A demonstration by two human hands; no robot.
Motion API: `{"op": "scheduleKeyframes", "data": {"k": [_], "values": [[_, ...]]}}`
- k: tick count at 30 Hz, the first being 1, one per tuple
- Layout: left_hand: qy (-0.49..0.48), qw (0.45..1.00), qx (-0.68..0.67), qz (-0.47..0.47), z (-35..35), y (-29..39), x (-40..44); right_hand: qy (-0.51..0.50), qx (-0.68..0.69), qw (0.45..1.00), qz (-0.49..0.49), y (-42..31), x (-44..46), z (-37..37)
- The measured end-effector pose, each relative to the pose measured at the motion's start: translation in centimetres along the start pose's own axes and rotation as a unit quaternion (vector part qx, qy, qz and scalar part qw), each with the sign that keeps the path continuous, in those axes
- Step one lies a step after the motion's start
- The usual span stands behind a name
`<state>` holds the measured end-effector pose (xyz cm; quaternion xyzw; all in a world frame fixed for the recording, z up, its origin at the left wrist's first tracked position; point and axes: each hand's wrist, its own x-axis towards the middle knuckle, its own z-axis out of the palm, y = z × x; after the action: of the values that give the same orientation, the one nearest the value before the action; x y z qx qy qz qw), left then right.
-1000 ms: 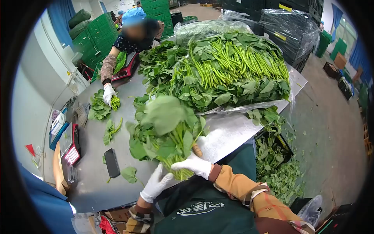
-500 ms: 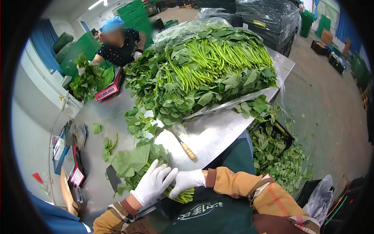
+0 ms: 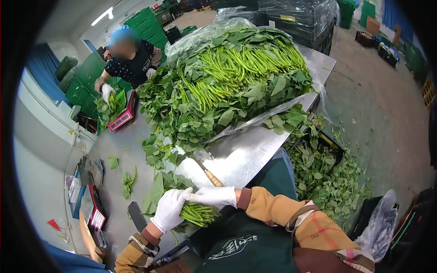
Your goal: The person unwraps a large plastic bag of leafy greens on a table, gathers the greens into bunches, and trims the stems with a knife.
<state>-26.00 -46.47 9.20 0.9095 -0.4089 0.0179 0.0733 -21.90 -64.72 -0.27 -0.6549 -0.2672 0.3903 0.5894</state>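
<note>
My left hand (image 3: 169,210), in a white glove, is closed round a bunch of leafy green stems (image 3: 199,214). The cut ends point right toward my apron, and the bunch's broad leaves (image 3: 159,191) spread out behind the hand. Lying across the top of the stems, my right hand (image 3: 214,196), also gloved, has its fingers stretched out flat; their tips touch my left hand. Just beyond the hands, a knife (image 3: 212,177) with a wooden handle rests on the metal table (image 3: 246,152). Its blade points away from me.
A large heap of greens (image 3: 232,86) lies on plastic across the table. At far left, a person (image 3: 132,59) holds greens above a red scale (image 3: 122,119). Another scale (image 3: 97,214) stands near left. Loose leaves (image 3: 327,177) fill a crate and floor at right.
My right hand has flattened and shifted left over the stems to meet my left hand. The bunch has turned, its ends swinging left and up. The other person's hand with greens moved toward the scale.
</note>
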Motion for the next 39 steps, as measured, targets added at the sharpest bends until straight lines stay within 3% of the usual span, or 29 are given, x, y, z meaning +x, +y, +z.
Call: {"op": "scheduleKeyframes", "data": {"k": [3,6,9,12,13,15,16,18,20,22,23,25,26,27,28,30,32,34,36,38,39], "values": [[0.03,0.999,-0.007,0.023,0.7,-0.2,0.4,0.048,-0.062,0.993,-0.084,0.8,0.6,-0.1],[-0.002,1.0,-0.014,0.016,1.5,-0.3,0.4,0.083,-0.035,0.987,-0.136,1.4,0.0,0.1],[-0.082,0.995,0.035,-0.033,2.0,-0.4,0.4,0.138,-0.064,0.983,-0.107,1.3,-1.4,-1.2],[0.005,0.999,-0.005,-0.054,1.1,-0.6,0.7,0.254,0.045,0.965,0.048,0.8,-3.0,-4.6],[0.066,0.994,-0.023,-0.084,0.5,-0.4,0.9,0.325,-0.078,0.942,0.017,1.8,-2.9,-4.8],[0.082,0.97,-0.116,-0.196,-0.6,-1.3,0.5,0.445,-0.312,0.838,-0.038,4.6,-2.4,-4.9],[0.07,0.942,-0.191,-0.265,-1.5,-1.4,0.7,0.441,-0.355,0.823,-0.036,5.3,-2.3,-4.3],[0.108,0.924,-0.252,-0.268,-2.0,-1.9,1.3,0.426,-0.441,0.789,-0.035,5.9,-1.4,-2.8],[0.095,0.901,-0.31,-0.287,-2.4,-2.1,2.3,0.424,-0.413,0.806,-0.006,6.5,0.2,-2.6],[0.054,0.845,-0.394,-0.359,-2.4,-1.7,3.8,0.419,-0.373,0.827,0.029,8.2,2.1,-3.4],[0.045,0.813,-0.451,-0.365,-2.3,-1.2,4.7,0.375,-0.327,0.865,0.061,5.9,0.2,-3.9],[0.028,0.75,-0.548,-0.37,-2.4,0.4,6.9,0.372,-0.202,0.905,0.043,5.1,-2.4,-5.0],[0.004,0.745,-0.565,-0.355,-1.8,0.1,7.6,0.363,-0.14,0.921,0.03,5.5,-3.5,-5.3],[0.003,0.683,-0.624,-0.38,-2.5,2.0,9.0,0.345,0.012,0.939,0.002,7.1,-4.3,-5.8],[-0.016,0.644,-0.661,-0.384,-2.6,2.6,10.0,0.315,0.163,0.935,-0.02,8.8,-5.2,-6.4],[-0.058,0.648,-0.678,-0.341,-0.6,1.7,11.5,0.465,0.106,0.87,-0.123,6.8,-10.2,-6.5],[-0.111,0.692,-0.65,-0.293,2.3,0.0,13.1,0.527,0.168,0.815,-0.171,4.8,-14.5,-6.2],[-0.135,0.669,-0.677,-0.275,3.6,0.9,15.3,0.579,0.119,0.776,-0.22,4.8,-17.4,-6.2],[-0.165,0.634,-0.705,-0.27,4.9,2.2,17.2,0.585,0.154,0.767,-0.213,5.7,-19.3,-6.7],[-0.199,0.59,-0.732,-0.277,5.5,3.5,18.8,0.594,0.119,0.784,-0.133,5.9,-21.1,-7.0],[-0.22,0.597,-0.717,-0.284,5.4,4.2,19.6,0.616,0.055,0.775,-0.127,5.9,-21.7,-7.0]]}}
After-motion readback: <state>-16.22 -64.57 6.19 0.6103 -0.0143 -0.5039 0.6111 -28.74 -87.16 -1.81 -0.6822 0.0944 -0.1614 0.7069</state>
